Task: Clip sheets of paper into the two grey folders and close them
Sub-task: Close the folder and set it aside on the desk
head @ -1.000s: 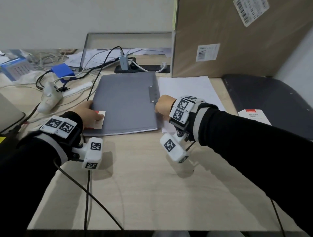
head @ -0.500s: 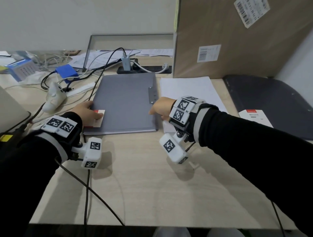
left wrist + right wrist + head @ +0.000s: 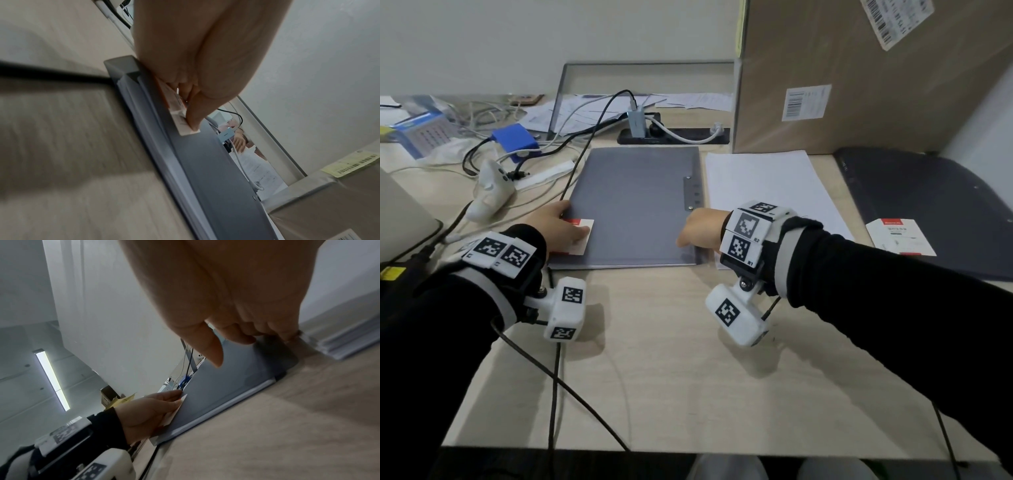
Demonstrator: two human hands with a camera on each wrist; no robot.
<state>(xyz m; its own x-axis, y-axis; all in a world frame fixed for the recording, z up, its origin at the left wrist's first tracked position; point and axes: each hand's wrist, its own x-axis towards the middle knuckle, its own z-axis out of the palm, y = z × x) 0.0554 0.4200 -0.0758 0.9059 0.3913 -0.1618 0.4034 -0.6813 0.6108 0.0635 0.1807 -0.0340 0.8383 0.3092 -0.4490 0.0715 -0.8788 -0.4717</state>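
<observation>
My left hand point(image 3: 558, 229) lay flat on the red-and-white label point(image 3: 580, 236) at the closed grey folder's point(image 3: 633, 209) near-left corner, fingers straight. My right hand point(image 3: 702, 231) rested at its near-right corner, fingers loosely curled, grasping nothing. The folder lay on the counter point(image 3: 654, 359); loose paper sheets point(image 3: 767, 185) sat just beside it, right.

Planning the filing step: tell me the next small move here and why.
Probably lift the cover with the right hand, whose fingers curl at the near right corner of the closed grey folder. The left hand pins its label corner, and loose paper waits alongside.
</observation>
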